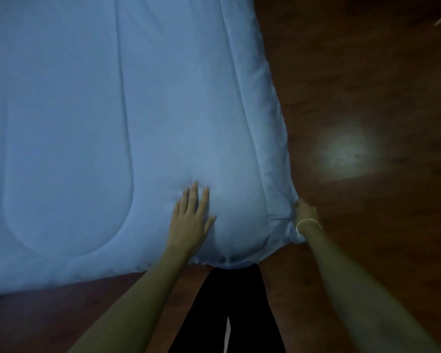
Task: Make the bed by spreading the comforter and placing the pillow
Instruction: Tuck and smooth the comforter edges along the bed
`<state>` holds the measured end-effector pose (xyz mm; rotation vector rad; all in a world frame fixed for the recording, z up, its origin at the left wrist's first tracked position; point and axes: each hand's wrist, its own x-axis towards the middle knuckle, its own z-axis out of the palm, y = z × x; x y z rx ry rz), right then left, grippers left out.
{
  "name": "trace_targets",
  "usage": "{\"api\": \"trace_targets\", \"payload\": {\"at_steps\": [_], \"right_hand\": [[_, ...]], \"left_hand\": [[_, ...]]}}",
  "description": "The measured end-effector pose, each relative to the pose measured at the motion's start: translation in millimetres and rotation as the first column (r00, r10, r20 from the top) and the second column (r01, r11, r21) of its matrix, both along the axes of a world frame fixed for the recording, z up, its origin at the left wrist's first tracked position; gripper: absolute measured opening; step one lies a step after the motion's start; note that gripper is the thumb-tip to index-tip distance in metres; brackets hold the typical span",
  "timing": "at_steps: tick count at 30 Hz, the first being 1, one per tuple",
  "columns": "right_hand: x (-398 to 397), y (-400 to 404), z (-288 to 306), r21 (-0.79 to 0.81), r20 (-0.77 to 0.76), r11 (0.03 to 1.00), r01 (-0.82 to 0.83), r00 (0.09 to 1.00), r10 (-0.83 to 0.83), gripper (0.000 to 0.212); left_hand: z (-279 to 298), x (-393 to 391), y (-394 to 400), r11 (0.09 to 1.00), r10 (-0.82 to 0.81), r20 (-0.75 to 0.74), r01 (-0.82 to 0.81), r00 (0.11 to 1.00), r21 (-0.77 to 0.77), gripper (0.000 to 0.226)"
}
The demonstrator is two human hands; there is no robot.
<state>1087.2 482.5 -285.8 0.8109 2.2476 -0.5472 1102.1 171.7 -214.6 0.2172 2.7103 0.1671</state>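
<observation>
A pale blue quilted comforter (112, 123) covers the bed and fills the left and middle of the view, lying flat with stitched seams. My left hand (190, 220) presses flat on it near the close right corner, fingers straight. My right hand (304, 212) grips the comforter's right edge at that corner, bunching the fabric; a thin band circles the wrist. No pillow is in view.
Dark wooden floor (367, 98) lies to the right of the bed and in front of it, with a bright light reflection (346, 151) on it. My legs in dark trousers (227, 314) stand at the bed's near edge.
</observation>
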Motion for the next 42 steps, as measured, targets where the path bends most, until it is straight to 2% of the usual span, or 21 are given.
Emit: {"api": "trace_targets", "payload": {"at_steps": [2,4,6,8,10,12,14,16,17,19,21,23,26,27,28,30,31,32,36,40,42], "right_hand": [[-12.3,-2.5,8.8,-0.013,-0.115,0.993,0.116,0.987,-0.116,0.039],[-16.2,-25.6,31.3,-0.011,-0.376,0.99,0.139,0.917,-0.133,0.056],[-23.3,-70.9,61.4,-0.098,-0.636,0.995,0.025,0.767,-0.082,0.054],[-30.3,-109.7,70.9,-0.139,-0.75,0.965,-0.221,0.66,0.043,0.053],[-29.6,-118.4,42.8,-0.147,-0.729,0.947,-0.287,0.679,0.092,0.058],[-22.8,-101.5,14.9,-0.28,-0.608,0.96,0.028,0.769,-0.2,0.061],[-19.5,-73.7,1.4,-0.378,-0.329,0.832,0.406,0.782,-0.53,0.045],[-19.3,-48.9,-2.6,-0.335,-0.103,0.761,0.555,0.782,-0.615,0.038],[-20.1,-40.1,-2.4,-0.292,-0.083,0.797,0.529,0.816,-0.572,0.046],[-28.7,-40.6,6.2,-0.158,-0.304,0.932,0.326,0.882,-0.36,0.061],[-38.2,-67.8,31.2,-0.139,-0.547,0.968,0.208,0.799,-0.25,0.062],[-42.1,-115.8,64.7,-0.145,-0.715,0.989,-0.036,0.694,-0.079,0.061],[-25.9,-149.4,63.3,0.111,-0.729,0.888,-0.447,0.57,0.378,0.058],[-17.5,-138.7,46.0,0.15,-0.71,0.882,-0.448,0.572,0.411,0.058],[-8.3,-121.9,30.2,0.094,-0.7,0.928,-0.359,0.64,0.318,0.06],[7.1,-88.3,11.8,-0.125,-0.626,0.992,-0.009,0.776,-0.072,0.07],[12.2,-79.1,7.7,-0.2,-0.562,0.967,0.16,0.79,-0.246,0.082],[16.5,-74.3,8.9,-0.21,-0.502,0.948,0.238,0.806,-0.314,0.088],[16.4,-70.6,35.5,-0.023,-0.547,0.992,0.124,0.829,-0.116,0.069],[-11.0,-121.5,59.0,0.1,-0.699,0.975,-0.201,0.683,0.212,0.065],[-17.3,-146.3,57.4,0.22,-0.675,0.888,-0.405,0.594,0.438,0.062]], "left_hand": [[5.7,2.0,0.9,1.0,0.0,-0.027,0.001,1.0,0.02,0.061],[12.6,-6.4,-8.8,1.0,-0.006,-0.089,0.008,0.996,0.018,0.057],[17.4,-28.0,-28.4,0.999,0.042,-0.201,-0.044,0.979,-0.003,0.058],[23.8,-53.9,-48.0,0.988,0.15,-0.221,-0.154,0.964,0.0,0.063],[18.2,-64.0,-59.6,0.978,0.202,-0.206,-0.207,0.957,-0.006,0.066],[5.8,-57.6,-64.7,0.981,0.186,-0.206,-0.194,0.961,-0.023,0.066],[-0.7,-50.6,-64.2,0.979,0.187,-0.233,-0.2,0.954,-0.036,0.065],[-2.8,-50.9,-62.7,0.98,0.182,-0.247,-0.196,0.952,-0.032,0.065],[-3.2,-52.4,-63.4,0.98,0.187,-0.243,-0.198,0.952,-0.023,0.065],[-3.9,-51.7,-65.0,0.981,0.185,-0.246,-0.195,0.951,-0.017,0.065],[-4.0,-49.3,-65.0,0.982,0.179,-0.263,-0.189,0.948,-0.012,0.063],[-2.9,-49.5,-65.9,0.983,0.177,-0.264,-0.186,0.948,-0.008,0.063],[-2.4,-44.0,-70.2,0.985,0.166,-0.273,-0.17,0.948,0.009,0.061],[-2.9,-37.5,-73.8,0.987,0.16,-0.274,-0.161,0.948,0.016,0.061],[-4.7,-27.6,-79.2,0.989,0.148,-0.276,-0.15,0.95,0.014,0.062],[-11.5,1.8,-89.9,0.994,0.089,-0.301,-0.103,0.949,-0.032,0.064],[-15.5,19.9,-96.4,0.995,0.036,-0.318,-0.063,0.947,-0.075,0.065],[-20.0,38.9,-103.0,0.993,-0.026,-0.331,-0.013,0.943,-0.117,0.067],[-30.9,91.5,-114.0,0.964,-0.237,-0.361,0.172,0.902,-0.203,0.075],[-29.0,100.1,-93.3,0.906,-0.42,-0.334,0.367,0.844,-0.211,0.069],[-26.1,98.6,-86.1,0.893,-0.447,-0.3,0.399,0.843,-0.208,0.068]]}}
